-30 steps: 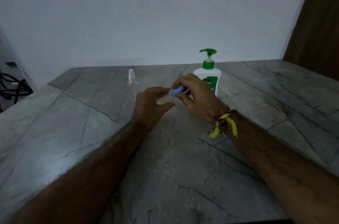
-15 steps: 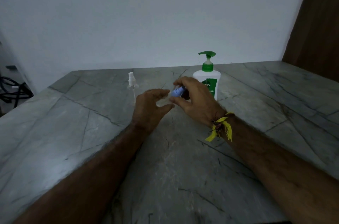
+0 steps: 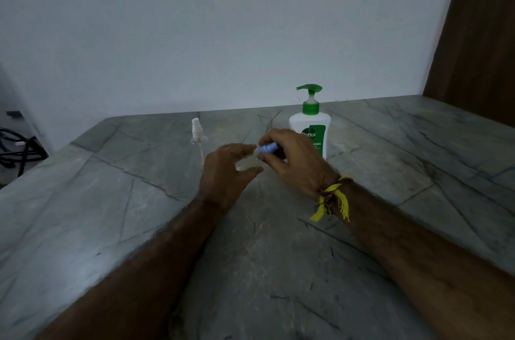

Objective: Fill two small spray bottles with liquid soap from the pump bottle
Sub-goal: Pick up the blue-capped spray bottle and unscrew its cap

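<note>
Both hands meet over the middle of the bench (image 3: 278, 270). The right hand (image 3: 292, 161) pinches a small blue spray cap (image 3: 269, 148) between thumb and fingertips, its fingers curled round it. The left hand (image 3: 225, 172) sits just beside it, thumb and fingers spread in a loose cup. A clear little bottle (image 3: 246, 162) seems to lie in that cup, but it is so faint in the dim light that I cannot tell whether the left fingers grip it or only stand around it.

The arrangement reads as uncapping: one hand steadies the body while the other turns or pulls the cap, so the neck can be opened for filling. Whether the cap is already free of the bottle I cannot make out.

The second spray bottle (image 3: 198, 141) stands upright on the bench to the left of the hands, a little further back, with its white spray top on, so it looks not yet dealt with. The pump bottle (image 3: 309, 127), white with a green pump and label, stands upright just behind the right hand, close enough to reach once a neck is open. Its nozzle points left.

A yellow thread band (image 3: 333, 197) is tied round the right wrist. Dark cables (image 3: 16, 147) lie off the bench at far left.
</note>
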